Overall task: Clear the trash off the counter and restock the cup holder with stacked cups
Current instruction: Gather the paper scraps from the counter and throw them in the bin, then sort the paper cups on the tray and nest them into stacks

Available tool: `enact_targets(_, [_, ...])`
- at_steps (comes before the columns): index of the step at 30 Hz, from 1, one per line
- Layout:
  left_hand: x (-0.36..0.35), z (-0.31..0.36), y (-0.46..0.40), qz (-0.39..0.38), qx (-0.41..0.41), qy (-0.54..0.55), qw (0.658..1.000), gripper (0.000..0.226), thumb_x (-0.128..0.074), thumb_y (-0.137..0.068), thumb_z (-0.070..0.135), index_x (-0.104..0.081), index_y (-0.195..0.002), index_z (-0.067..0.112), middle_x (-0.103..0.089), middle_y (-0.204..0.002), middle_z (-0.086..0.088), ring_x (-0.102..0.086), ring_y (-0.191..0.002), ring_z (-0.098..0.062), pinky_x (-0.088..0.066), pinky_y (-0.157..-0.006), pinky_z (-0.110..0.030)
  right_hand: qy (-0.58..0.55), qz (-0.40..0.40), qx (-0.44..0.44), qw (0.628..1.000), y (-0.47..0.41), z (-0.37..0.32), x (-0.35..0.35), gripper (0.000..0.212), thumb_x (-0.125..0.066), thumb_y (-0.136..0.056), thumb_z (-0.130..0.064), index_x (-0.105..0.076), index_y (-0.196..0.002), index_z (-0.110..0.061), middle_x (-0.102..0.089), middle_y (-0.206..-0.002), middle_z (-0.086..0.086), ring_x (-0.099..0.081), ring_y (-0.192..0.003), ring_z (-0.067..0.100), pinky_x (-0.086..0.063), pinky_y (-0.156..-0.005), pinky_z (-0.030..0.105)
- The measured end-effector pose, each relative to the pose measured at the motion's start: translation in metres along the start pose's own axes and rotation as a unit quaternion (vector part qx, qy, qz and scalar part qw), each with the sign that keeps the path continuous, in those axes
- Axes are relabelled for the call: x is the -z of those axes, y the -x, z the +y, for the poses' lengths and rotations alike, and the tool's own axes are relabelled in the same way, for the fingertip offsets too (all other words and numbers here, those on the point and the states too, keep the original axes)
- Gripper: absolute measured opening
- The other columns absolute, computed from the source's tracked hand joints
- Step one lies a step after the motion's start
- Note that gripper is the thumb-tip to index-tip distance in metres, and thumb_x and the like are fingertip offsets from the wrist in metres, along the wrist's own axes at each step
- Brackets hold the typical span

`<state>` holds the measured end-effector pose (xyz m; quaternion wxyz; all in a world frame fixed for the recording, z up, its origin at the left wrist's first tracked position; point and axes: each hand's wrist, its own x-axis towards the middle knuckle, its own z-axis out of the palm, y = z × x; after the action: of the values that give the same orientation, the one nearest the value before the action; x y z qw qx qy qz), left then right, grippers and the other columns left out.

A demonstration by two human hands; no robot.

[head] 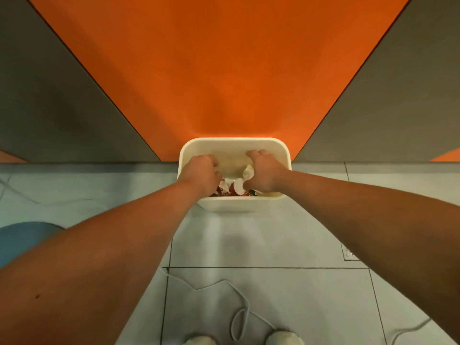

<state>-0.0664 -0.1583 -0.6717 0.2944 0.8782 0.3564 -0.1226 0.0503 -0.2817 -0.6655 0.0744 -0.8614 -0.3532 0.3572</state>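
Observation:
A white rectangular trash bin stands on the floor against an orange wall panel. Crumpled white paper and red-and-dark scraps lie inside it. Both my hands hang over the bin's opening. My left hand is seen from the back with its fingers curled downward; what is under them is hidden. My right hand has thumb and fingers spread wide apart, and a crumpled white paper sits in the gap beside the palm. No cups or cup holder are in view.
Grey wall panels flank the orange one. The floor is pale grey tile with a thin white cable looping across it. A blue round object sits at the left edge. My shoes show at the bottom.

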Motion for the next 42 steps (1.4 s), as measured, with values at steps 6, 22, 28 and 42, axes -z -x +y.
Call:
enact_targets(6, [0.078, 0.048, 0.06, 0.014, -0.018, -0.023, 0.999, 0.04, -0.062, -0.095, 0.027, -0.058, -0.133, 0.014, -0.068, -0.121, -0.009, -0.064, -0.109, -0.026, -0.052, -0.092, -0.035, 0.001, -0.008, 0.01, 1.0, 0.074, -0.03, 0.067, 0.079, -0.067, -0.086, -0.034, -0.026, -0.151, -0.014, -0.029, -0.152, 0.011, -0.029, -0.139, 0.032, -0.034, -0.111, 0.041])
enact_targets(22, [0.386, 0.202, 0.248, 0.134, -0.097, 0.021, 0.986, 0.04, -0.064, -0.094, 0.03, -0.06, -0.131, 0.015, -0.06, -0.133, -0.008, -0.056, -0.123, -0.024, -0.048, -0.102, -0.04, 0.027, 0.081, 0.099, 0.991, 0.307, -0.175, 0.335, 0.071, -0.065, -0.087, -0.042, -0.036, -0.148, -0.017, -0.034, -0.155, 0.01, -0.03, -0.142, 0.031, -0.029, -0.115, 0.047])
enact_targets(28, [0.46, 0.213, 0.313, 0.173, -0.124, 0.031, 0.977, 0.043, -0.065, -0.094, 0.03, -0.058, -0.133, 0.015, -0.06, -0.135, -0.007, -0.054, -0.127, -0.022, -0.045, -0.106, -0.038, 0.044, 0.125, 0.155, 0.979, 0.371, -0.236, 0.393, 0.069, -0.063, -0.09, -0.043, -0.035, -0.148, -0.019, -0.038, -0.153, 0.005, -0.031, -0.142, 0.027, -0.029, -0.115, 0.047])
enact_targets(42, [0.558, 0.106, 0.44, 0.304, 0.028, 0.064, 0.95, 0.045, -0.066, -0.093, 0.034, -0.058, -0.134, 0.019, -0.058, -0.136, -0.001, -0.053, -0.125, -0.018, -0.036, -0.097, -0.023, 0.073, 0.083, 0.304, 0.946, 0.401, -0.384, 0.384, 0.064, -0.062, -0.091, -0.041, -0.039, -0.146, -0.019, -0.041, -0.149, 0.007, -0.04, -0.136, 0.024, -0.034, -0.11, 0.038])
